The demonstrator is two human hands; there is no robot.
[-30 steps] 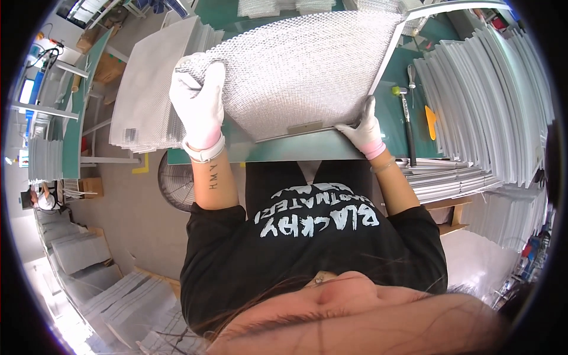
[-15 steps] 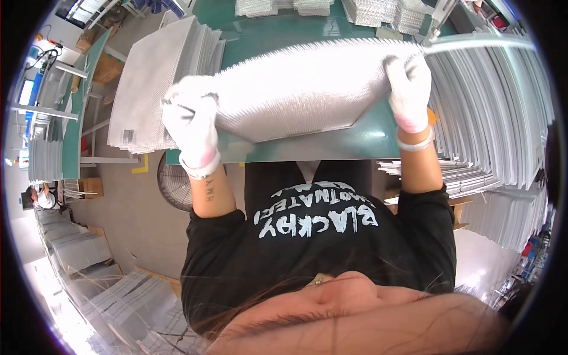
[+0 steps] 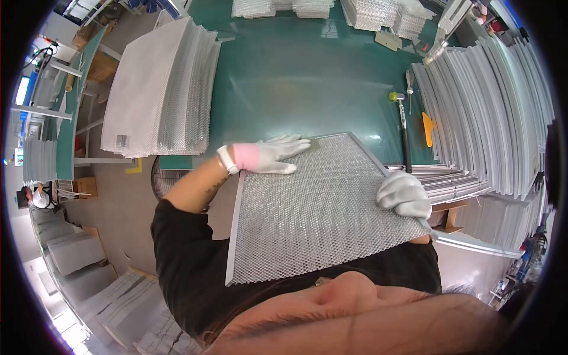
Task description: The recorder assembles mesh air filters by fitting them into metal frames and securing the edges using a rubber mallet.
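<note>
- Over the near edge of the green table (image 3: 266, 89) is the mesh panel (image 3: 313, 207). Its far end is above the table, and the rest reaches back off the table, toward the person's chest. It is silver and full of tiny holes, with a flat gray rim on its left, far and right sides.
- Near the table's front edge, the left hand (image 3: 269, 155), in a white glove, lies on the panel's far left part. Its grip is spread, with the thumb away from the other fingers.
- Just off the table's front edge, the right hand (image 3: 404, 196) has a white glove too. Its grip is curled up, pinching the panel's right side.
- Off the table, to the right, a long thin strip (image 3: 478, 244) sticks out from the panel's near right corner.
- On the table's right part are a hammer (image 3: 406, 133) with a yellow-green head, a screwdriver (image 3: 409, 83) and an orange scraper (image 3: 428, 129).
- At the table's left side stands a big pile of white mesh sheets (image 3: 148, 89).
- At the table's right side many framed panels (image 3: 479, 112) stand in a row.
- At the table's far end are small mesh piles (image 3: 283, 8).
</note>
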